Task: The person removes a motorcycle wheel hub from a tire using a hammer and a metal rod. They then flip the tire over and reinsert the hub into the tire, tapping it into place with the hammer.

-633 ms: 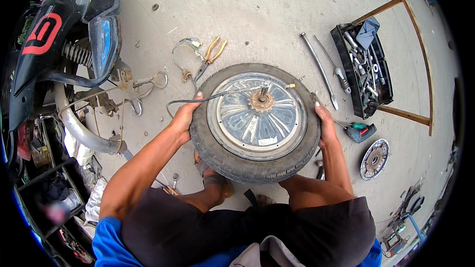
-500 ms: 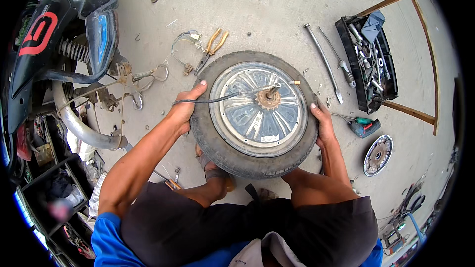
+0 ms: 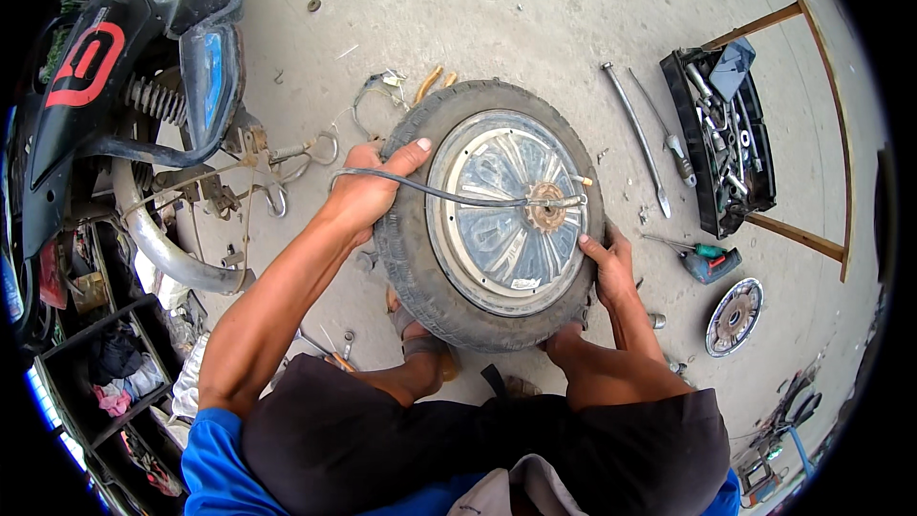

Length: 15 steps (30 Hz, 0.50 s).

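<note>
A hub-motor wheel with a worn grey tyre is held tilted between my legs, its silver hub face and rusty toothed centre showing. My left hand grips the tyre's left edge, thumb on top. My right hand holds its right edge, thumb near the rim. A black cable runs from the axle across the hub and over the tyre beside my left hand. Yellow-handled pliers and some loose wires lie beyond the tyre, partly hidden by it.
A black scooter and dark compartmented bins fill the left. At right lie a long steel bar, a toolbox of wrenches, a wooden frame, a power tool and a round chrome cover on the concrete floor.
The wheel has tipped, its left side rising and the axle swinging rightward; its top now covers more of the pliers. My left hand moved up and right, my right hand slightly down and left.
</note>
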### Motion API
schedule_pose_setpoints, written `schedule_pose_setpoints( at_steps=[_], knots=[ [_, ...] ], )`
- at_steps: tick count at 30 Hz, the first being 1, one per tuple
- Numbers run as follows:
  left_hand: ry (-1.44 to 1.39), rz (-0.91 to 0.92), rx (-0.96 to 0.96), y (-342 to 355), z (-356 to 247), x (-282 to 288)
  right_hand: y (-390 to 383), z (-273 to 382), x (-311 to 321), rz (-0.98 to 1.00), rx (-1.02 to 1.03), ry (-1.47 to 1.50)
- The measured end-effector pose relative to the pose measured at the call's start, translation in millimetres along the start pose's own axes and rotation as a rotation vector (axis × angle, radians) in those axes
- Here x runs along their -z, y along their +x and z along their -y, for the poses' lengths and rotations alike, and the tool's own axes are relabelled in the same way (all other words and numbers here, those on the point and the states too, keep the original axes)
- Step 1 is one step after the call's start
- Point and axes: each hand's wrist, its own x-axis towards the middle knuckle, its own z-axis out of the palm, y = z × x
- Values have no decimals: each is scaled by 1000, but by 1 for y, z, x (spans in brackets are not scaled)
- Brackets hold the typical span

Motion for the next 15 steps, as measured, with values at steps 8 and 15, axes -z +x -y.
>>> schedule_pose_setpoints(
  at_steps=[8, 15],
  knots=[
    [317, -4, -665, -10, -30, -9, 36, 12, -13, 57, 0, 56],
    [591, 13, -909, -30, -33, -19, 42, 55, 1, 2, 123, -457]
  ],
)
